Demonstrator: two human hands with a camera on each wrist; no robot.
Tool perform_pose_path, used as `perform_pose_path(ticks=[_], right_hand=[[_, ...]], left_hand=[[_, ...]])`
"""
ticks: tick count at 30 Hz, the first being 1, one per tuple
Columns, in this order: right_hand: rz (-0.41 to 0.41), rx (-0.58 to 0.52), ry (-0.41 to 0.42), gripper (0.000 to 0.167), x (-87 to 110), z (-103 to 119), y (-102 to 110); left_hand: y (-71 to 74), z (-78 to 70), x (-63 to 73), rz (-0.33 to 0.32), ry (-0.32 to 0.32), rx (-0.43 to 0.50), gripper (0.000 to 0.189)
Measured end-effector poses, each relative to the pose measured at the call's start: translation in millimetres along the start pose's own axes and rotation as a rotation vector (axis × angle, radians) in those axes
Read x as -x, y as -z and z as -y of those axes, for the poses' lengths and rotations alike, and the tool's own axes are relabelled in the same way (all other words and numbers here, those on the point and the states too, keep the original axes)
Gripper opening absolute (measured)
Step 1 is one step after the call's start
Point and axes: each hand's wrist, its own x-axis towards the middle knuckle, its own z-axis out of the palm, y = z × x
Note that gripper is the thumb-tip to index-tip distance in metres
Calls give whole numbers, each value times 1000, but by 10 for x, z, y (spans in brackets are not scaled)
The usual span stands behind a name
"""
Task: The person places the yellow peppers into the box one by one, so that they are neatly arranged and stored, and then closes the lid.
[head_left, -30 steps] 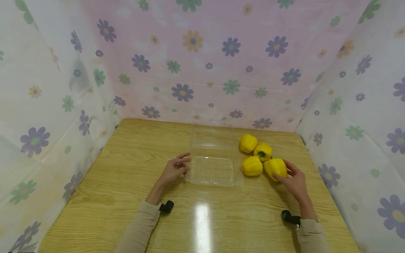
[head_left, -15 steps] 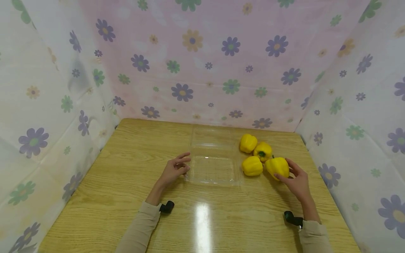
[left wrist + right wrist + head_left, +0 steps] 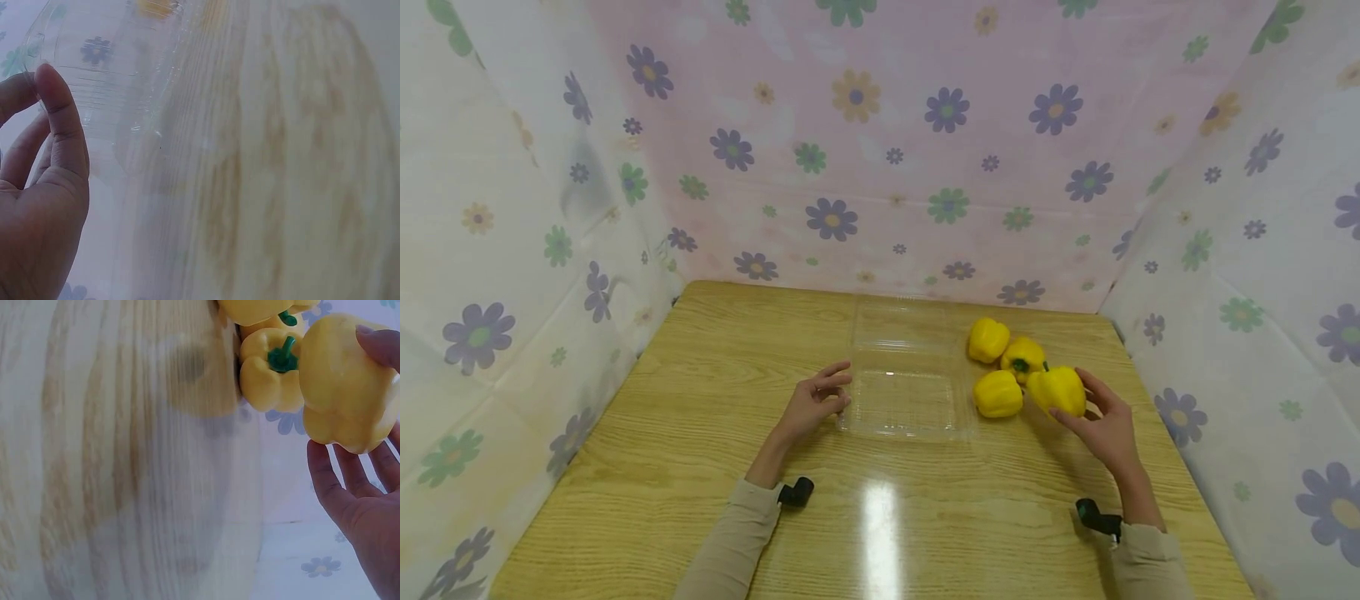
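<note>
Flower-printed sheeting (image 3: 895, 179) rises beyond both hands and down either side, and below them spreads the wood-grain table (image 3: 977, 525). Just to the right of the left hand (image 3: 816, 402) lies a clear plastic clamshell container (image 3: 906, 433), its lid folded back on the far side, away from the person; no pepper shows inside it. That left hand has thumb and forefinger nearly together, pinching the container's left edge near the front corner, the other fingers loosely bent. The right hand (image 3: 1107, 427) is spread to the width of a yellow bell pepper (image 3: 1057, 390), thumb on one side and fingertips on the other, gripping it at the far end from its small green stem; a shadow on the near side suggests that it is off the table. Past the held pepper, on the left hand's side, three more sit grouped: one nearest the container's front (image 3: 997, 394), one with its stem end showing (image 3: 1023, 358), and one farthest from the right hand (image 3: 988, 340). Smallest are the black wrist cameras, left (image 3: 797, 492) and right (image 3: 1098, 518), behind each hand. The step in hand looks like the lift of one pepper while the container is steadied; the next move seems to call for raising it above its neighbours without nudging them, the left pinch kept light so the thin plastic does not bend.
</note>
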Motion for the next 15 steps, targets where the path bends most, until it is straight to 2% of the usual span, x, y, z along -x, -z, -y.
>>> perform_pose_path(ticks=[15], right_hand=[[20, -61, 92, 75, -53, 163, -101]], left_hand=[[5, 17, -7, -14, 40, 13, 39]])
